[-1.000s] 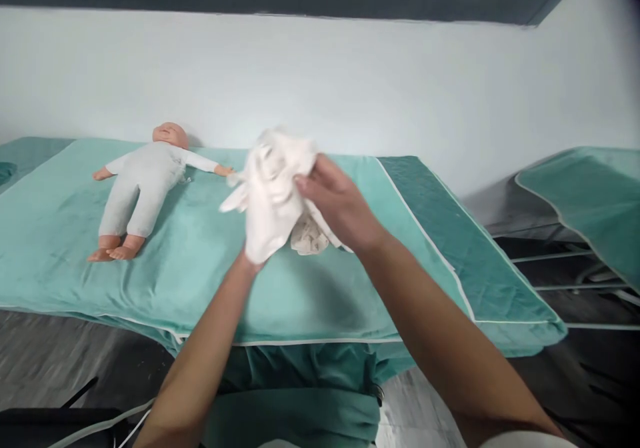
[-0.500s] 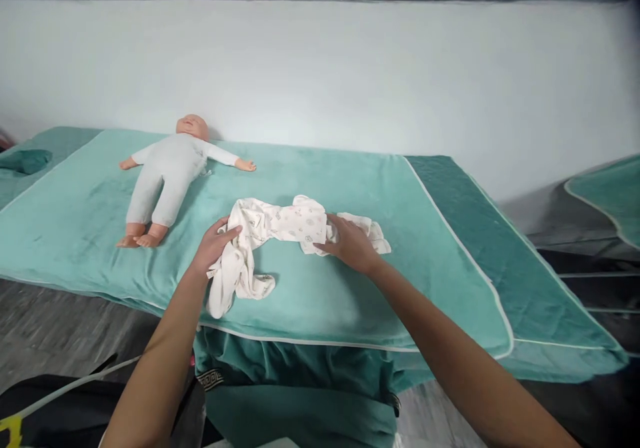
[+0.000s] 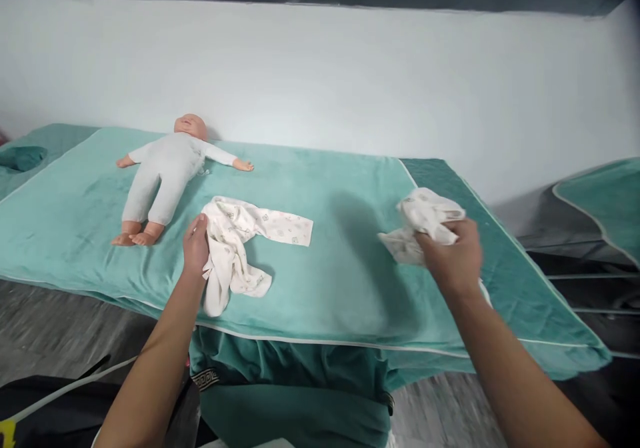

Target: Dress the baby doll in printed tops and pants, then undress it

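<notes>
My left hand (image 3: 196, 245) is closed at the left edge of a white baby garment (image 3: 233, 228) with a small printed pattern. This garment lies crumpled on the green bed cover; one long tube of it stretches to the right and another part folds toward the front edge. My right hand (image 3: 457, 251) is raised over the right part of the bed, gripping a second bunched white baby garment (image 3: 425, 218). Its exact shape is hidden by the folds. A baby doll (image 3: 170, 168) in a pale suit lies on its back to the left, arms spread, touched by neither hand.
The bed (image 3: 350, 281) has a green velvety cover with white piping and stands against a white wall (image 3: 320, 75). A green stool or chair (image 3: 295, 408) stands at the front edge. Another green-covered surface (image 3: 605, 198) is at the far right, beside metal bars.
My right hand has lifted the second garment and carried it right, away from the first. The first garment's long tube now lies uncovered. My left hand has shifted slightly left.
</notes>
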A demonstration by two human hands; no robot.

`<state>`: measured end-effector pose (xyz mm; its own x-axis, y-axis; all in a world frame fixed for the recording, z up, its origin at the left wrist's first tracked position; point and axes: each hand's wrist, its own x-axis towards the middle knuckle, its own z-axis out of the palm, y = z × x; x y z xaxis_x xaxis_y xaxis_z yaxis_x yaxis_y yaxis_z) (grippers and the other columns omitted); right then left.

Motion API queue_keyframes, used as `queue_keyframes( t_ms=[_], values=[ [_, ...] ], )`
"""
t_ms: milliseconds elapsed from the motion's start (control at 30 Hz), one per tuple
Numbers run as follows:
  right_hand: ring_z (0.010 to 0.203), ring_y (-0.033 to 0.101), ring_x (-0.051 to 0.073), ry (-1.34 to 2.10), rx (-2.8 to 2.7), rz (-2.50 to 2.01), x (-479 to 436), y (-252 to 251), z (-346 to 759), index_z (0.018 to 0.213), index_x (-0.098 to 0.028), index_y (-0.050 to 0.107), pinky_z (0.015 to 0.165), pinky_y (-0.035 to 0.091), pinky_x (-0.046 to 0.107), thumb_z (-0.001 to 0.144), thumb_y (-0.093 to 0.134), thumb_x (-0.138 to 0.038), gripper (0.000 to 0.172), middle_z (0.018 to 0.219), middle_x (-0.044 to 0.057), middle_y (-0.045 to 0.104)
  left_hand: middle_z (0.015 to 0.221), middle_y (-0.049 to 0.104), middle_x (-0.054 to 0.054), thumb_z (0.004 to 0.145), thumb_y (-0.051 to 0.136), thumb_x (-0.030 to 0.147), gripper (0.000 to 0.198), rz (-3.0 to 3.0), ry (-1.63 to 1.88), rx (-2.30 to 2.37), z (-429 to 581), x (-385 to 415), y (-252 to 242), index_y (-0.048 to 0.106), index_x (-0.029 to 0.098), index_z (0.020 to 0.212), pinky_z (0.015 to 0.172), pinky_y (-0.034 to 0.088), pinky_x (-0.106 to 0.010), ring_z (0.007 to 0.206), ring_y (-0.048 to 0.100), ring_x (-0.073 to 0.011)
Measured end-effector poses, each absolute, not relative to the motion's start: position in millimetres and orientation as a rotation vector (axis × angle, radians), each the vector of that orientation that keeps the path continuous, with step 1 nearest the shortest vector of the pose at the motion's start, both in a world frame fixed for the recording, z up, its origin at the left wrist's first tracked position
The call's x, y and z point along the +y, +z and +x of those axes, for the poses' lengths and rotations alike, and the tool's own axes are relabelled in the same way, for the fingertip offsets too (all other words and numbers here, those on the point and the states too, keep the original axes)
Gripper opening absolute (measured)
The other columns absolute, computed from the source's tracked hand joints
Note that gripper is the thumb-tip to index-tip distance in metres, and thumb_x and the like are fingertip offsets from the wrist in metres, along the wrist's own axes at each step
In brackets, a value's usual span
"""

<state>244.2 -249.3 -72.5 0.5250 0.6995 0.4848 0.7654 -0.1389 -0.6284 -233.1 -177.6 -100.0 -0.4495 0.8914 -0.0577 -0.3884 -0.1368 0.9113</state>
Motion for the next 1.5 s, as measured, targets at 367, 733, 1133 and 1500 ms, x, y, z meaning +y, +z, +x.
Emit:
queue_keyframes(
  t_ms=[367, 733, 1133, 1500],
  values=[
    [0.142, 0.043, 0.049, -0.21, -1.705, -1.913, -280.1, -56.1, 210.0, 0.11, -0.025, 0.059, 0.112, 0.037, 0.075, 0.088, 0.06, -0.047, 0.032, 0.148, 0.021, 0.048, 0.109, 0.073, -0.001, 0.091, 0.072, 0.04, 0.021, 0.488, 1.878, 0.784, -157.1, -195.7, -14.1, 0.067, 0.025, 0.105, 0.093, 0.061, -0.029, 0.114, 0.069, -0.0207],
    [0.1, 0.066, 0.023, 0.584, -1.733, -1.114, -222.9, 0.6, 22.6, 0.115, -0.024, 0.061, 0.089, 0.056, 0.038, 0.094, 0.065, -0.044, 0.029, 0.111, 0.005, 0.069, 0.154, 0.052, -0.001, 0.095, 0.066, 0.043, 0.03, 1.274, 1.706, 0.816, -112.9, -228.5, 2.8, 0.072, 0.031, 0.121, 0.131, 0.029, -0.047, 0.155, 0.035, -0.0292],
    [0.11, 0.066, 0.025, 0.143, -1.873, -1.007, -235.7, 48.4, 74.4, 0.112, -0.028, 0.073, 0.096, 0.054, 0.042, 0.102, 0.049, -0.03, 0.026, 0.116, 0.007, 0.07, 0.155, 0.048, -0.013, 0.084, 0.07, 0.027, 0.042, 1.906, 2.024, 1.647, -164.0, -195.8, -5.3, 0.071, 0.023, 0.126, 0.13, 0.017, -0.052, 0.153, 0.031, -0.0347],
    [0.098, 0.062, 0.026, -0.578, -1.642, -1.5, -218.4, 33.6, 141.8, 0.103, -0.021, 0.066, 0.08, 0.05, 0.037, 0.082, 0.051, -0.015, 0.027, 0.109, 0.01, 0.065, 0.105, 0.073, -0.004, 0.083, 0.051, 0.008, 0.038, 2.139, 1.794, 1.528, -184.1, -188.8, 23.5, 0.072, 0.021, 0.112, 0.101, 0.048, -0.035, 0.105, 0.066, -0.0221]
  ],
)
